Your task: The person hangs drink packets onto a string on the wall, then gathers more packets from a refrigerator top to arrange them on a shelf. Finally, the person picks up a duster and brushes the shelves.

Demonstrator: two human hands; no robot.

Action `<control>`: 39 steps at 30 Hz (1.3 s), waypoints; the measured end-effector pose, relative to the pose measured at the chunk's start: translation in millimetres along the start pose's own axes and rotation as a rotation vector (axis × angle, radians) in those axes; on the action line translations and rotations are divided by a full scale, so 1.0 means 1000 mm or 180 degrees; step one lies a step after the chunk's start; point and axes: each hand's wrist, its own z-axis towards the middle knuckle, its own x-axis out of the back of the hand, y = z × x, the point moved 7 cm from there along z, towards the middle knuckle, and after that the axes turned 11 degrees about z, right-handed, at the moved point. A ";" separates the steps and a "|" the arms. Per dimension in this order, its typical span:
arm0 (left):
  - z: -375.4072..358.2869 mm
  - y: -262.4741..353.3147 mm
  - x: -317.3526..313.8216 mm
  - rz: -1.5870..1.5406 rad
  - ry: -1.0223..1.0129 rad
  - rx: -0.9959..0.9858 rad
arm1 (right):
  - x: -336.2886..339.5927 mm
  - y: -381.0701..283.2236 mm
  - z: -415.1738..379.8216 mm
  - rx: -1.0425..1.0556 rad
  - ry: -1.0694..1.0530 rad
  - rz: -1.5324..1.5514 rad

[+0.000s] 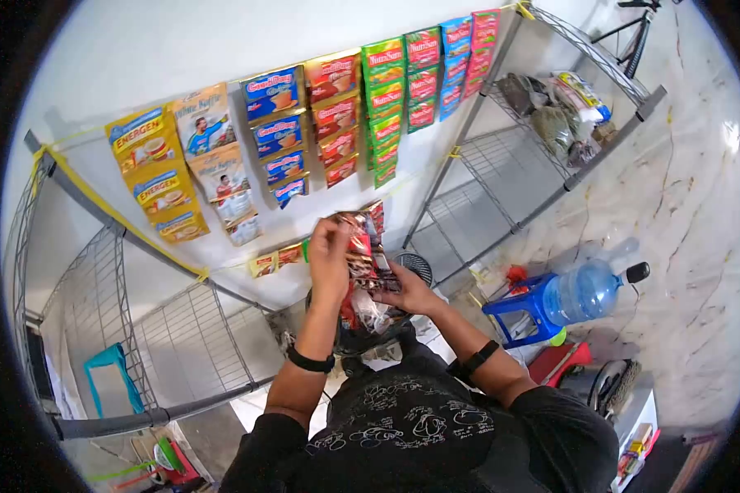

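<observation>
In front of my chest I hold a bunch of dark red and brown drink sachets. My left hand is closed on their upper left edge with bent fingers. My right hand grips their lower right side, thumb and fingers around the packets. Right below is a dark container with crumpled clear and red plastic in it. On the wall behind hang strips of sachets: yellow Energen, white coffee, blue Good Day, red Good Day and green NutriSari.
A wire rack stands at left, another wire rack at right with bagged goods. A blue stand holds a large water bottle. A yellow cord runs along the left rack. Small sachets hang low on the wall.
</observation>
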 end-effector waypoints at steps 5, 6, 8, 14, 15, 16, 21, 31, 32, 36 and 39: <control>-0.038 -0.003 -0.058 0.0624 -0.0454 -0.0398 | 0.027 0.011 -0.010 0.0159 0.0065 0.0836; -0.043 -0.006 -0.065 0.0524 -0.0435 -0.0273 | 0.033 0.003 -0.015 0.0227 0.0107 0.0874; -0.049 -0.016 -0.076 0.0364 -0.0289 0.0004 | 0.050 -0.010 -0.022 0.0672 0.0141 0.0525; -0.056 0.000 -0.136 0.0295 -0.0082 -0.0192 | 0.100 -0.019 -0.042 0.0778 -0.0285 0.0516; -0.057 0.004 -0.158 0.0394 0.0073 -0.0364 | 0.114 -0.020 -0.049 0.0704 -0.0518 0.0490; -0.055 0.002 -0.169 0.0310 0.0148 -0.0642 | 0.120 -0.017 -0.055 0.0664 -0.0369 0.1288; -0.057 -0.010 -0.220 0.0277 0.0448 -0.0493 | 0.173 -0.016 -0.070 0.1029 -0.0086 0.1009; -0.068 -0.110 -0.251 -0.1609 0.0496 0.0831 | 0.238 0.016 -0.103 0.0221 -0.0937 0.0660; -0.067 -0.113 -0.253 -0.1638 0.0619 0.0915 | 0.241 0.024 -0.108 0.0213 -0.0939 0.0665; -0.077 -0.101 -0.290 -0.1619 0.0145 0.1052 | 0.261 0.018 -0.119 -0.0178 -0.0617 0.1025; -0.066 -0.115 -0.281 -0.1510 0.0574 0.0955 | 0.273 0.004 -0.129 0.0201 -0.0771 0.0962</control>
